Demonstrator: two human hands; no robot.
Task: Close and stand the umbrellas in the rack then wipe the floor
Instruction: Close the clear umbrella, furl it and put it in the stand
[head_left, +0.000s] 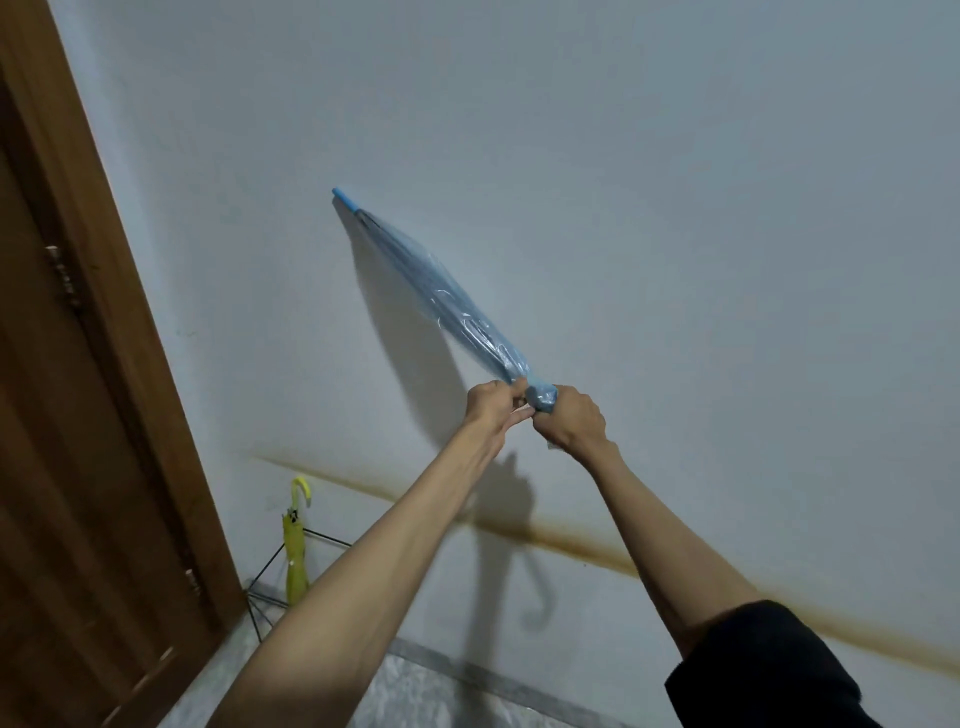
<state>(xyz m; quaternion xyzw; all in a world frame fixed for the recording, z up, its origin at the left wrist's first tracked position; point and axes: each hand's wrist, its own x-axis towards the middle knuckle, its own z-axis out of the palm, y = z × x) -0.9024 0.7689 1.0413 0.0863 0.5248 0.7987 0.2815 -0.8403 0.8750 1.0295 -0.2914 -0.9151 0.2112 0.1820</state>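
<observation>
Umbrella in yellow (295, 551) stands in the rack (327, 538), low left. The folded blue umbrella (441, 291) slants up-left from both hands. The left hand (491, 410) fingers pinch its fabric and the right hand (574, 421) fingers wrap its bunched end. The rack lies down-left, nearer the left hand.

The blue umbrella (447, 291) has a thin, translucent, glossy plastic canopy, the yellow umbrella (295, 551) is shiny plastic too, the rack (270, 561) is thin dark metal wire, the door (78, 415) brown smooth-finished wood, the wall (675, 208) matt paint, the floor (415, 691) marbled stone, the sleeve (769, 670) black cloth.
</observation>
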